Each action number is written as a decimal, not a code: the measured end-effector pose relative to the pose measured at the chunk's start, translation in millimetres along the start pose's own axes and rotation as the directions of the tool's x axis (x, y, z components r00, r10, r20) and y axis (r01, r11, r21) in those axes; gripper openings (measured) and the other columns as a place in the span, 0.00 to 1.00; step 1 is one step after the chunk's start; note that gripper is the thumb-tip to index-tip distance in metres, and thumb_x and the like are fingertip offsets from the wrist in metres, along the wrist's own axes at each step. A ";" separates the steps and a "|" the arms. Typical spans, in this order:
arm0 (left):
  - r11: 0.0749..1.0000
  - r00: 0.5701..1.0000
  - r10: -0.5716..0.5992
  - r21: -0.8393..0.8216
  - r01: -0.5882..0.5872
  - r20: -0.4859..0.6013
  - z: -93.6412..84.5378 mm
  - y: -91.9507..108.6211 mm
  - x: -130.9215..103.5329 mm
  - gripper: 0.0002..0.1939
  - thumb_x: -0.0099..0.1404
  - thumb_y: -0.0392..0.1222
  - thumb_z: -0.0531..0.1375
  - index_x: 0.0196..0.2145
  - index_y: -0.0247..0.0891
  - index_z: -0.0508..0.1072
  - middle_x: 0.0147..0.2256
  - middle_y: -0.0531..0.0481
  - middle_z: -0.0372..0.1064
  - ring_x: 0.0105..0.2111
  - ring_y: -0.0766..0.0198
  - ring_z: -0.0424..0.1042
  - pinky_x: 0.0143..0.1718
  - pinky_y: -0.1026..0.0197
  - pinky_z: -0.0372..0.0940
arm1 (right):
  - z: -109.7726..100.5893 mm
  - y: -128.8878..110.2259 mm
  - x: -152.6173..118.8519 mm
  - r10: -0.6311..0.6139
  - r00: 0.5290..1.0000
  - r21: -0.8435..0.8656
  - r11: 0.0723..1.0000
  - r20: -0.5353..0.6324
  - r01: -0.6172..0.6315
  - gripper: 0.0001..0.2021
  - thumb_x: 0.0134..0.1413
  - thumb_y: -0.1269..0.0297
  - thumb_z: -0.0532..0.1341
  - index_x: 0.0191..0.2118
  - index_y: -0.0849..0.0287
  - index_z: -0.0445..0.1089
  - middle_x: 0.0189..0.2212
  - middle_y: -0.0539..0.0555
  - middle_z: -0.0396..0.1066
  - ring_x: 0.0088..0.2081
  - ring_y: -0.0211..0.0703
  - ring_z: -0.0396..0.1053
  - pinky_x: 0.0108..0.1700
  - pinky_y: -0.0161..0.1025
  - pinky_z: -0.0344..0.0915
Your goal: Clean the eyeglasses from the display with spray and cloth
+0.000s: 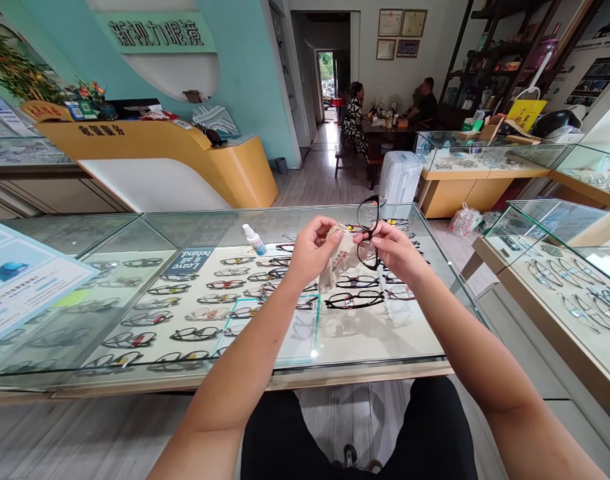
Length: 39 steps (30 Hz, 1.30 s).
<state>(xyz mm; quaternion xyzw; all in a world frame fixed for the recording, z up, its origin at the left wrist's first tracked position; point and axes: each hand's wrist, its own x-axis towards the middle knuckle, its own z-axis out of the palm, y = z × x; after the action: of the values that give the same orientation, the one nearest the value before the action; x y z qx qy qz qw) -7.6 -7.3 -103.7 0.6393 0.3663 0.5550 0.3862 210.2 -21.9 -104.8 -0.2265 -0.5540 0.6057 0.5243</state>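
Above the glass display counter (pixel 279 380), my right hand (pixel 395 250) grips a pair of black-framed eyeglasses (pixel 369 232) near the bridge, with the frame turned upright so one lens is above the other. A beige cloth (pixel 341 257) with small printing hangs from my left hand (pixel 315 250), its fingers closed on it. The cloth's edge meets the glasses near the bridge; whether it presses on a lens I cannot tell. Behind my left hand, a white spray bottle (pixel 255 240) stands on the counter. Below my hands lies a black pair of eyeglasses (pixel 355 300).
Rows of eyeglass frames (pixel 195 333) fill the counter. A printed sign (pixel 29 280) sits at its left end. Another glass case (pixel 559 287) flanks me at right. Farther off are a yellow reception desk (pixel 239 173), a wrapped suitcase (pixel 399 177) and two seated people (pixel 355 120).
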 end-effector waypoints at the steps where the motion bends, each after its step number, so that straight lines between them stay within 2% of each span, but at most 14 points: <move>1: 1.000 1.000 0.003 -0.002 -0.003 -0.002 0.2 -0.1 -0.1 0.24 0.63 0.63 0.72 0.41 0.41 0.74 0.35 0.49 0.76 0.33 0.61 0.74 0.34 0.61 0.66 | 0.0 0.4 -0.2 0.000 1.000 -0.020 1.000 0.013 0.000 0.17 0.54 0.49 0.77 0.35 0.52 0.73 0.39 0.53 0.84 0.49 0.52 0.80 0.59 0.49 0.70; 5: 1.000 1.000 -0.003 -0.020 0.002 -0.011 1.0 -1.5 -0.3 0.24 0.62 0.62 0.73 0.40 0.42 0.72 0.38 0.48 0.76 0.34 0.61 0.74 0.34 0.62 0.67 | -2.8 4.3 -1.2 0.005 0.998 -0.095 0.996 0.058 0.001 0.15 0.57 0.49 0.76 0.37 0.51 0.75 0.40 0.53 0.84 0.50 0.53 0.79 0.60 0.50 0.69; 9: 0.996 0.999 0.042 -0.081 -0.042 -0.003 1.0 -3.0 -0.1 0.23 0.63 0.58 0.74 0.43 0.43 0.70 0.40 0.48 0.76 0.38 0.61 0.75 0.39 0.62 0.69 | -5.9 6.3 -2.1 0.010 0.996 -0.063 0.998 0.083 -0.005 0.14 0.57 0.50 0.76 0.37 0.52 0.76 0.41 0.54 0.84 0.47 0.51 0.80 0.57 0.48 0.71; 12: 0.995 0.997 0.079 -0.063 -0.077 0.022 0.2 -2.1 -0.4 0.20 0.65 0.57 0.72 0.43 0.43 0.72 0.41 0.48 0.76 0.39 0.61 0.75 0.41 0.61 0.69 | -5.2 3.9 -2.7 0.019 0.994 -0.062 0.998 0.104 -0.013 0.15 0.57 0.49 0.76 0.37 0.52 0.75 0.40 0.54 0.83 0.46 0.51 0.79 0.57 0.49 0.71; 18: 0.998 0.997 0.062 0.012 -0.062 0.048 -3.5 0.2 -0.6 0.17 0.66 0.58 0.71 0.41 0.42 0.78 0.39 0.48 0.75 0.33 0.63 0.70 0.34 0.61 0.65 | -3.3 1.0 -3.3 0.038 0.988 -0.089 0.996 0.148 -0.025 0.16 0.56 0.49 0.77 0.36 0.52 0.74 0.37 0.53 0.82 0.45 0.51 0.79 0.53 0.47 0.70; 22: 0.999 0.995 0.041 0.030 -0.044 0.086 -7.0 -1.4 0.8 0.17 0.66 0.56 0.71 0.40 0.40 0.79 0.37 0.48 0.76 0.30 0.64 0.68 0.30 0.62 0.61 | -6.8 0.9 -3.1 0.029 0.994 -0.071 0.997 0.103 -0.022 0.14 0.57 0.51 0.77 0.37 0.52 0.75 0.37 0.52 0.83 0.44 0.49 0.79 0.53 0.45 0.69; 26: 0.999 0.994 -0.010 0.042 0.006 0.109 -10.8 -3.1 3.4 0.19 0.62 0.57 0.73 0.39 0.38 0.79 0.38 0.46 0.77 0.34 0.62 0.72 0.32 0.63 0.65 | -10.1 -4.1 -2.6 0.030 0.997 -0.043 0.999 0.068 -0.027 0.16 0.54 0.52 0.78 0.35 0.53 0.75 0.37 0.52 0.83 0.42 0.48 0.79 0.49 0.43 0.68; 29: 0.999 0.991 -0.038 0.022 0.035 0.129 -13.1 -3.7 4.1 0.21 0.58 0.56 0.76 0.38 0.38 0.79 0.38 0.47 0.77 0.34 0.63 0.73 0.32 0.63 0.67 | -12.1 -8.8 -3.3 0.018 0.999 -0.036 0.999 0.049 -0.016 0.15 0.54 0.53 0.78 0.36 0.53 0.75 0.37 0.52 0.84 0.43 0.47 0.79 0.50 0.43 0.68; 35: 0.998 0.988 -0.008 0.058 -0.001 0.154 -14.2 -1.9 2.4 0.20 0.57 0.54 0.77 0.36 0.38 0.78 0.36 0.48 0.77 0.33 0.64 0.74 0.34 0.62 0.69 | -13.5 -15.5 -4.8 -0.005 1.000 -0.032 0.999 0.013 0.005 0.14 0.55 0.54 0.77 0.36 0.53 0.75 0.37 0.52 0.84 0.40 0.45 0.77 0.48 0.42 0.69; 39: 0.998 0.990 0.003 0.066 -0.012 0.144 -13.9 -0.7 1.6 0.21 0.57 0.55 0.78 0.35 0.38 0.78 0.35 0.48 0.77 0.32 0.64 0.74 0.34 0.62 0.70 | -11.7 -18.7 -4.7 -0.009 1.000 -0.029 1.000 -0.020 0.009 0.16 0.52 0.51 0.78 0.35 0.53 0.74 0.36 0.53 0.83 0.39 0.46 0.76 0.47 0.43 0.70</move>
<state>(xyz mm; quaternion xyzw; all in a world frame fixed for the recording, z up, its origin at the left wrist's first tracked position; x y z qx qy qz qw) -21.2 -4.3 -102.4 0.6914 0.3534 0.4965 0.3880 229.1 -24.1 -92.6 -0.2376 -0.5586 0.5929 0.5291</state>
